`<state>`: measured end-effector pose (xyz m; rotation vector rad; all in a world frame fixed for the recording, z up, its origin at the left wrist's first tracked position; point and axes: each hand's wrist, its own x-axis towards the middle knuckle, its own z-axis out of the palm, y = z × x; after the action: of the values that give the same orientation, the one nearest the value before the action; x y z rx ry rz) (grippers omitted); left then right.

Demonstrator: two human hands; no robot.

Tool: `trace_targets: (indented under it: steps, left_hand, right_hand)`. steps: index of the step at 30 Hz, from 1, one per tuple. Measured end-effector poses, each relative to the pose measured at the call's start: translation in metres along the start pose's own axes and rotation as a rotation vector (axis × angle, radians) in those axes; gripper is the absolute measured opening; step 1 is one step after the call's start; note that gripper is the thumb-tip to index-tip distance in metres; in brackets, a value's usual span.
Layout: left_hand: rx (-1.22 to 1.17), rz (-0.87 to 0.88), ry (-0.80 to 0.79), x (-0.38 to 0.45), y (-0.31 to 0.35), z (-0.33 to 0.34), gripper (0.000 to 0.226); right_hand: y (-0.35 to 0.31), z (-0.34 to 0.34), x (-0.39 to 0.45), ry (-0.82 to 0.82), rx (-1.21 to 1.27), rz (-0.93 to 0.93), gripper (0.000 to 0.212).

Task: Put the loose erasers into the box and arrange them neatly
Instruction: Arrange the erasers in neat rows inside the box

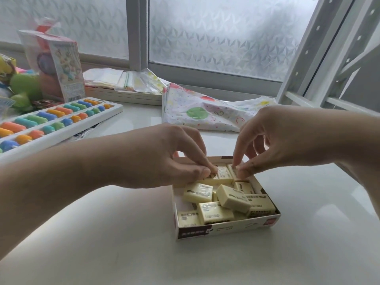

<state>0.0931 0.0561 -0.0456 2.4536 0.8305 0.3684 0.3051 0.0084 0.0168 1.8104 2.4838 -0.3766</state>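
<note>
The erasers (213, 211) all appear to be inside the box (226, 230), which sits open on the white table (123, 254) in front of the person; no loose eraser shows on the table around it. So the collecting part looks done, and the tidying is only begun.

Along the far wall of the box, a few erasers stand on edge in the start of a row. The left hand (164, 159) reaches in from the left, its thumb and fingers (205, 172) pinching one eraser at the left end of that row. The right hand (277, 140) comes in from the right, thumb and forefinger pinching another eraser (233, 170) just beside it, the remaining fingers curled loosely above.

The near part of the box is a jumble: about 6 erasers lie flat or tilted, one angled eraser (233, 199) resting across its neighbours. By my reading, most of the arranging is left, since these need standing or laying in rows to match the far side.

An abacus (51, 122) with coloured beads lies at the left, well apart.
</note>
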Motion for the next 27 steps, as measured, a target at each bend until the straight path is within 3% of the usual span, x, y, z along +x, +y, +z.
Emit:
trace_targets:
  steps: [14,18,23,27]
  left_hand:
    - [-0.021,0.002,-0.005,0.0,0.0,0.0,0.02]
    - [-0.003,0.013,-0.047,-0.001,0.002,-0.006,0.023]
    - [0.049,0.04,-0.109,-0.012,0.003,-0.028,0.032]
    - [0.139,0.065,-0.12,-0.013,-0.002,-0.024,0.035]
  right_hand:
    - [0.007,0.007,0.008,0.049,-0.029,-0.054,0.024]
    - [0.003,0.002,0.0,0.062,0.018,-0.149,0.032]
    - [-0.015,0.003,-0.011,-0.136,0.155,-0.254,0.05]
    - [-0.013,0.01,-0.005,-0.091,0.136,-0.283,0.039]
